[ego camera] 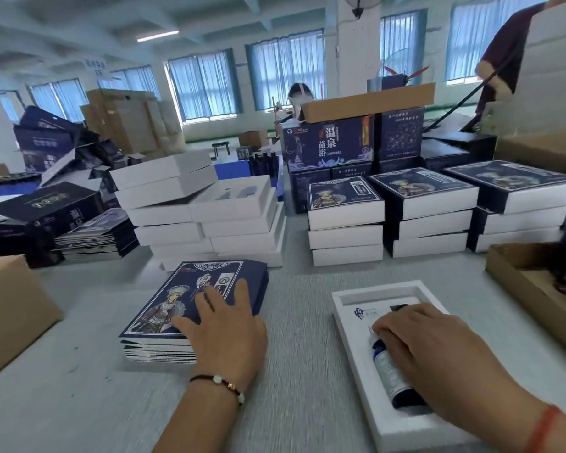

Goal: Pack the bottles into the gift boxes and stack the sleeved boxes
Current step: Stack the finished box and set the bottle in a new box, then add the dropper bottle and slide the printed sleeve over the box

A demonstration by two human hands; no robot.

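On the grey table (291, 322), the right hand (432, 351) curls over a bottle (391, 371), seating it in the white gift box (356, 351); the left hand (224, 325) lies flat on stacked sleeves (164, 308), likely readying one.

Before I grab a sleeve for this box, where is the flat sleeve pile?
In the head view, the flat sleeve pile lies on the table's near left, under the left hand, left of the open white gift box.

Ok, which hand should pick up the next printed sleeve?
Left. The left hand already rests flat on the sleeve stack; the right hand is busy pressing the bottle into the white tray.
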